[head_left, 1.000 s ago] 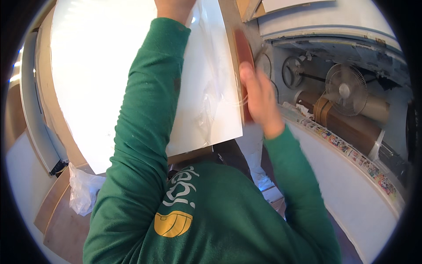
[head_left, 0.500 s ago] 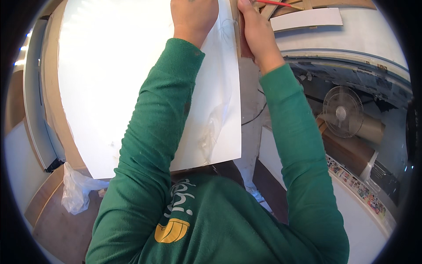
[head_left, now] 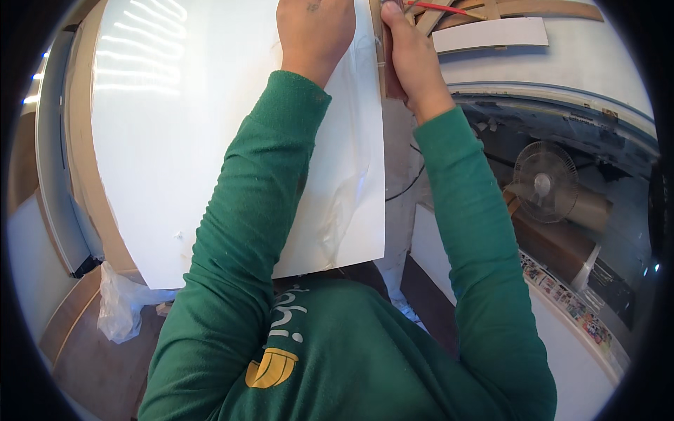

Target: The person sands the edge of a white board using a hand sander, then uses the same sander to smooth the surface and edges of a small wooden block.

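A large glossy white sheet [head_left: 161,175] lies in front of me, with crumpled clear plastic film [head_left: 340,210] along its right side. Over the sheet's far right part is my left hand [head_left: 316,38], back up; the top of the view cuts off its fingers. At the sheet's right edge my right hand [head_left: 420,67] is closed around a reddish-brown wooden strip [head_left: 393,74]. Its thumb lies along the strip's top, while the other fingers are mostly hidden.
Beyond my right hand are a red pencil-like stick [head_left: 449,8], wooden slats [head_left: 533,8] and a white strip [head_left: 491,35]. A fan [head_left: 544,181] stands lower right, near a brown roll [head_left: 562,242]. A clear plastic bag [head_left: 119,309] hangs at the lower left.
Both hands sit slightly lower in the view, the left also a little further right. The broad glare on the white sheet has shrunk to wavy light bands. The right hand keeps its grip.
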`<state>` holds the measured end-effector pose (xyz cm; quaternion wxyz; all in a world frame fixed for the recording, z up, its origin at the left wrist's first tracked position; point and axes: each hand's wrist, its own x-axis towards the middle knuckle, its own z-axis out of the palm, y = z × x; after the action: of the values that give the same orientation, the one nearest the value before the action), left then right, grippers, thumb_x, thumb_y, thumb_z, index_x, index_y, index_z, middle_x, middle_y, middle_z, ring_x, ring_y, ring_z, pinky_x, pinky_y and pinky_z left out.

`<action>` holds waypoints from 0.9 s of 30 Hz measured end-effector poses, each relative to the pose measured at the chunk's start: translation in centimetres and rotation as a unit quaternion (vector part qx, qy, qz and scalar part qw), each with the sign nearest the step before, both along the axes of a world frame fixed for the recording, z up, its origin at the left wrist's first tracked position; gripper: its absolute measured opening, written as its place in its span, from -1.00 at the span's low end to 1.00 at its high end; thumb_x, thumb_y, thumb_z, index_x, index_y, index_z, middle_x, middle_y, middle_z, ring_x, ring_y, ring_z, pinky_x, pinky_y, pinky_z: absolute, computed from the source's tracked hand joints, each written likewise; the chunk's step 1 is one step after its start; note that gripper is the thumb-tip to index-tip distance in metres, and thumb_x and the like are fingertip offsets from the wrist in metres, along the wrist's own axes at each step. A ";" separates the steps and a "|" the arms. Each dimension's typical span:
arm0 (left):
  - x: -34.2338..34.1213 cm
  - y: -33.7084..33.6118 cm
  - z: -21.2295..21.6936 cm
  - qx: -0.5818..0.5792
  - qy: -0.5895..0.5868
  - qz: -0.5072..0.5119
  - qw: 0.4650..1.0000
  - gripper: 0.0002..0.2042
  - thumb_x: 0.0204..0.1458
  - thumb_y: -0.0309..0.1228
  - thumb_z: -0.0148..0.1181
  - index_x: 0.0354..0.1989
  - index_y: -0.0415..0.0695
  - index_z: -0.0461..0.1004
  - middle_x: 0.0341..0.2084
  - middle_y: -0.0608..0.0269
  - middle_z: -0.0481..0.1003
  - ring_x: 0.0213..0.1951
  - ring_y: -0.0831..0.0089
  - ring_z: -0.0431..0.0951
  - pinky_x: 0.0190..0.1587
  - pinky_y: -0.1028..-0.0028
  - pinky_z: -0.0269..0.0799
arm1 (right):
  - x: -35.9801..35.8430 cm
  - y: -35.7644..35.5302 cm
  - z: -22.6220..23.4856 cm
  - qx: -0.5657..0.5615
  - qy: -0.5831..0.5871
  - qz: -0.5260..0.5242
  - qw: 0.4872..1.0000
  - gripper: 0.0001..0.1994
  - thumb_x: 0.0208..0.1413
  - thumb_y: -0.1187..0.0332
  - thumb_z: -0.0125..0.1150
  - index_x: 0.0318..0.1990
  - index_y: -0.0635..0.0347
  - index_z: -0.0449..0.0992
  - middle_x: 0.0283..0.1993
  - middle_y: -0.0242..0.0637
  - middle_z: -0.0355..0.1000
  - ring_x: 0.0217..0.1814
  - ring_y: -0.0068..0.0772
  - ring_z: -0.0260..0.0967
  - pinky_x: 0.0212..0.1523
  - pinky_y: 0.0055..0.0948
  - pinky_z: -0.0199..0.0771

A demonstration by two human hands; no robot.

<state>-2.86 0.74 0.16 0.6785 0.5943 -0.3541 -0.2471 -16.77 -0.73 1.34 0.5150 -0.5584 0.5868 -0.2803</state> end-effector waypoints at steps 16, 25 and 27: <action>0.2 -0.3 -0.4 -0.003 0.009 0.003 1.000 -0.66 0.31 -0.23 0.14 -0.21 -0.37 0.55 -0.34 0.03 0.60 -0.25 0.36 0.55 -0.11 0.37 0.46 | -0.6 1.6 0.2 0.012 0.032 0.005 0.999 -0.34 0.42 -0.12 -0.11 -0.11 0.48 0.56 -0.15 -0.13 0.58 -0.09 -0.28 0.43 0.00 -0.32 0.37; 0.6 -0.5 -1.5 -0.014 -0.013 0.020 1.000 -0.63 0.30 -0.20 0.14 -0.19 -0.38 0.55 -0.35 -0.02 0.61 -0.25 0.31 0.57 -0.10 0.32 0.47 | -9.5 22.9 1.5 0.040 0.006 0.001 0.999 -0.49 0.44 0.05 0.00 0.10 0.45 0.52 -0.04 -0.05 0.56 0.03 -0.26 0.46 0.10 -0.32 0.40; 0.7 -0.5 -1.8 -0.020 -0.018 0.023 0.999 -0.63 0.30 -0.20 0.14 -0.19 -0.38 0.56 -0.36 -0.03 0.60 -0.26 0.30 0.57 -0.10 0.32 0.47 | -9.1 21.4 1.1 0.036 -0.003 0.007 0.999 -0.48 0.43 0.02 0.02 0.07 0.45 0.53 -0.04 -0.03 0.56 0.03 -0.24 0.47 0.10 -0.32 0.40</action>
<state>-2.20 0.25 -1.62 0.6893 0.5930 -0.3571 -0.2139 -25.88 20.64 2.43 0.5385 -0.5428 0.5910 -0.2569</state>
